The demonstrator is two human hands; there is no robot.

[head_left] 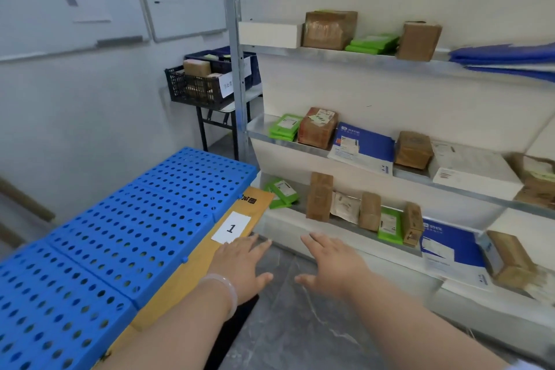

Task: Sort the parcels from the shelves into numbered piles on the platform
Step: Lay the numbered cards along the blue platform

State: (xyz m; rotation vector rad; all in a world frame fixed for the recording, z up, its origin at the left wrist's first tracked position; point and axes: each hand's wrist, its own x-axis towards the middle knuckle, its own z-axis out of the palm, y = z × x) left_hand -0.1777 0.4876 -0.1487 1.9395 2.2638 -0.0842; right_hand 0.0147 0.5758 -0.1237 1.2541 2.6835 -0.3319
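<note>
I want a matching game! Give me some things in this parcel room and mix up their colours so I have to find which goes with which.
Things:
1. platform
2. basket
3. number card
4. flat parcels on the top shelf

Colours:
A. black
B. green
C. blue
D. white

Pairs: 1-C, 2-A, 3-D, 4-B.
</note>
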